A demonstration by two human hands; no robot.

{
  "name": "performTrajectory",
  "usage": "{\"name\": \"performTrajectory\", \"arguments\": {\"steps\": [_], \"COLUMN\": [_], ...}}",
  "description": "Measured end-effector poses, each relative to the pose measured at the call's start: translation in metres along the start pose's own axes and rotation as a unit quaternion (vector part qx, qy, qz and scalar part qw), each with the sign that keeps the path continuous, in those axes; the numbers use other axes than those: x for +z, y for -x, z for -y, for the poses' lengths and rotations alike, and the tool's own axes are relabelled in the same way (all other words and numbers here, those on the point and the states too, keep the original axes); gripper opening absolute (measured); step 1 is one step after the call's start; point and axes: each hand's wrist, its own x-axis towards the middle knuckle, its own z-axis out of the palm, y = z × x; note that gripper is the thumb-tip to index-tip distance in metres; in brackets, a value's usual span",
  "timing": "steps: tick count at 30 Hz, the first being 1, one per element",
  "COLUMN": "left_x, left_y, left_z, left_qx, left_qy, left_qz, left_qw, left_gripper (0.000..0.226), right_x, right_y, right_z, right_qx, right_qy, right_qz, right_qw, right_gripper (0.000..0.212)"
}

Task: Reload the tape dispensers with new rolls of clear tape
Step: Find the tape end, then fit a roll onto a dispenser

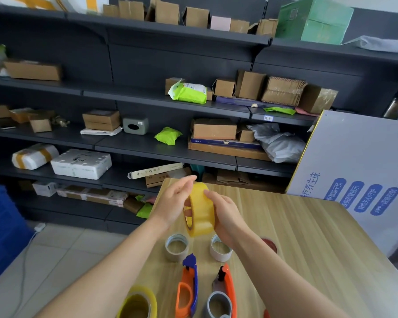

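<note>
A: Where is the tape roll (199, 210)?
B: It is in the air above the worktop (308, 249), between both hands, a little beyond the two empty cores (177, 246). It stands on its edge, and its hole looks to the left.
A: How do the hands hold it?
B: The left hand (174, 203) has the thumb over the top and fingers inside the hole. The right hand (225, 216) is curled round the outer band from the right. Both are clamped on it.
A: And the dispensers?
B: They lie nearer to the person than the roll, side by side, each with its long axis running near to far. The left dispenser (189, 288) shows an orange hub with nothing on it. The right dispenser (223, 294) seems to carry a grey core.
A: Which one comes next?
B: I judge the left one. It lies almost straight near from the roll, so the roll must come near and down. A second roll (138, 304) waits at the near left. Dark shelves (147, 143) with parcels stand far behind.
</note>
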Motion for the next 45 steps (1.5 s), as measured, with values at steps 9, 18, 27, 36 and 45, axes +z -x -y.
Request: {"name": "performTrajectory", "arguments": {"steps": [9,18,27,36,45], "left_x": [-0.013,-0.014,-0.011,-0.016,-0.015], "left_y": [0.003,-0.006,-0.014,-0.008,-0.006], "left_z": [-0.004,-0.016,-0.017,-0.021,-0.023], "left_qx": [0.134,0.078,0.111,0.174,0.189], "left_qy": [-0.212,-0.183,-0.277,-0.321,-0.294], "left_qz": [0.035,0.049,0.057,-0.004,-0.086], "left_qw": [0.967,0.979,0.953,0.931,0.933], "left_gripper": [0.095,0.061,0.043,0.025,0.006], "right_x": [-0.002,-0.001,-0.005,0.001,0.006], "right_y": [-0.014,-0.018,-0.021,-0.019,-0.017], "right_z": [0.003,0.003,0.0,0.0,-0.004], "right_qx": [0.074,0.062,0.062,0.07,0.021], "right_qy": [-0.102,-0.093,-0.104,-0.109,-0.003], "right_qz": [0.031,0.022,0.014,0.064,0.017], "right_qw": [0.992,0.993,0.993,0.989,1.0], "right_gripper": [0.058,0.045,0.034,0.036,0.035]}}
